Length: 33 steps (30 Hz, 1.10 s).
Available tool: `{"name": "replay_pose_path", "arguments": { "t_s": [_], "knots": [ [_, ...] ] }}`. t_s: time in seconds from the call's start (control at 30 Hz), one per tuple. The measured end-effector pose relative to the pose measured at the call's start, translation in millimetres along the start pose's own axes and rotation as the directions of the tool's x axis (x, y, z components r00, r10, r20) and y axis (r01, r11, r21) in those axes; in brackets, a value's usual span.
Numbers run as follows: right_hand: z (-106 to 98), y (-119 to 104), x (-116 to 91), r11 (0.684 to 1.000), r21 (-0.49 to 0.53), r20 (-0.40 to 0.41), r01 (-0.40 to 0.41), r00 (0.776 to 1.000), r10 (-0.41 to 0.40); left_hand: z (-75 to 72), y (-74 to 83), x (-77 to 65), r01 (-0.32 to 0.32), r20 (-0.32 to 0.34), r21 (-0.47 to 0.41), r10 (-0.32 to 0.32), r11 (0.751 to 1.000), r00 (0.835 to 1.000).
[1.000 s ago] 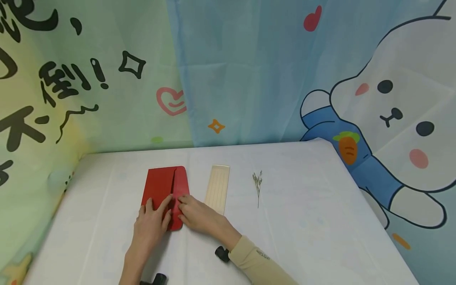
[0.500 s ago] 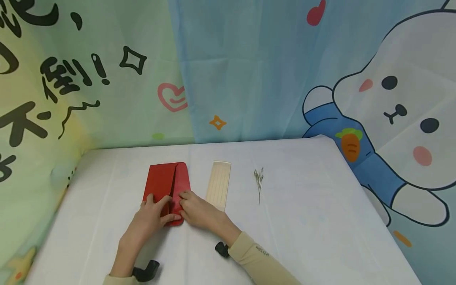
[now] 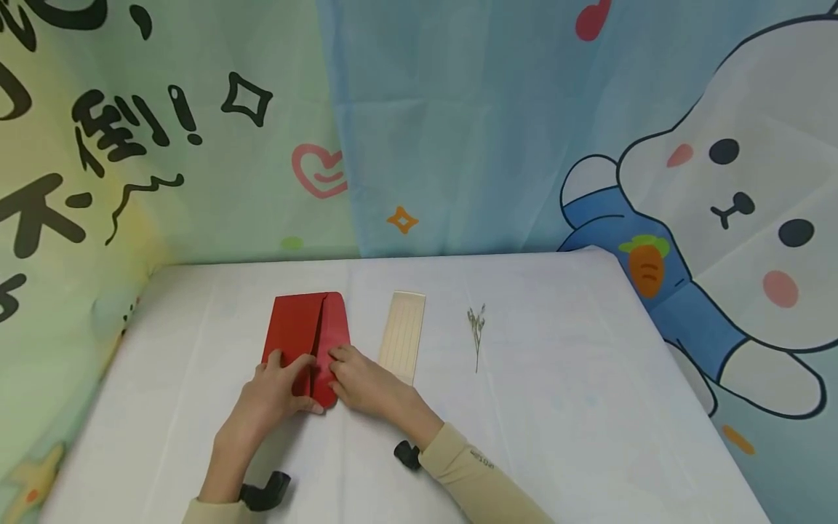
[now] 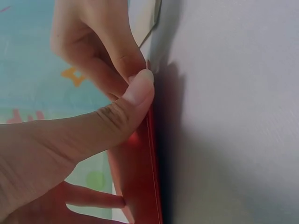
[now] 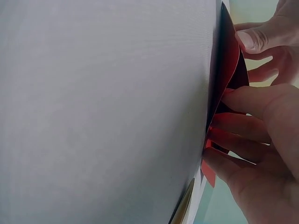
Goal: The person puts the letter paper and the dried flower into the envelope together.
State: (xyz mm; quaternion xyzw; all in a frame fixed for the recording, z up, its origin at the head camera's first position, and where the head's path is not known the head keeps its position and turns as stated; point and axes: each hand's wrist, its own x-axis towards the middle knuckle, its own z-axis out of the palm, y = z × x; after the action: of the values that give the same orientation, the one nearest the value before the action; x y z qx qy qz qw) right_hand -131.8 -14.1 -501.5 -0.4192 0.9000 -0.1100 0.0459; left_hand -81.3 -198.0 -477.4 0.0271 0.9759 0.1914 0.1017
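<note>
So we've got the red envelope [image 3: 291, 324] on the bench [image 3: 556, 415], beside the pale strip [image 3: 402, 331]; our left hand [image 3: 271, 393] spreads its fingers over it, right hand [image 3: 369, 386] pinching the flap [image 3: 335, 324].

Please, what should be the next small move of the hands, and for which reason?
Probably the right hand should gently lift the flap wider while the left hand steadies the red envelope. A dark gap shows along the flap's edge, the right hand's fingers are on the flap, and the left hand's thumb is at the near edge.
</note>
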Motion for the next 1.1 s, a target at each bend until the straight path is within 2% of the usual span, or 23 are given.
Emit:
{"name": "replay_pose_path", "arguments": {
  "t_s": [0.37,0.57,0.83,1.1],
  "knots": [
    [-0.7,-0.6,-0.5,1.0,-0.002,0.008,0.002,1.0,-0.002,0.6,-4.1,-0.3,-0.027,-0.02,0.063,0.028,0.998,0.999],
    [-1.3,-0.7,0.0,1.0,-0.019,0.014,0.006,1.0,-0.006,0.1,-7.8,0.5,-0.061,-0.004,-0.002,0.061,0.998,0.998],
    [-2.1,-1.0,0.6,1.0,-0.017,0.015,0.002,1.0,-0.002,-1.2,-13.1,1.7,-0.053,0.062,-0.152,0.063,0.987,0.996],
    [-1.8,-1.5,1.5,1.0,-0.024,0.019,0.0,1.0,0.0,2.4,-14.8,3.3,-0.057,0.041,-0.136,0.063,0.989,0.997]
  ]
}}
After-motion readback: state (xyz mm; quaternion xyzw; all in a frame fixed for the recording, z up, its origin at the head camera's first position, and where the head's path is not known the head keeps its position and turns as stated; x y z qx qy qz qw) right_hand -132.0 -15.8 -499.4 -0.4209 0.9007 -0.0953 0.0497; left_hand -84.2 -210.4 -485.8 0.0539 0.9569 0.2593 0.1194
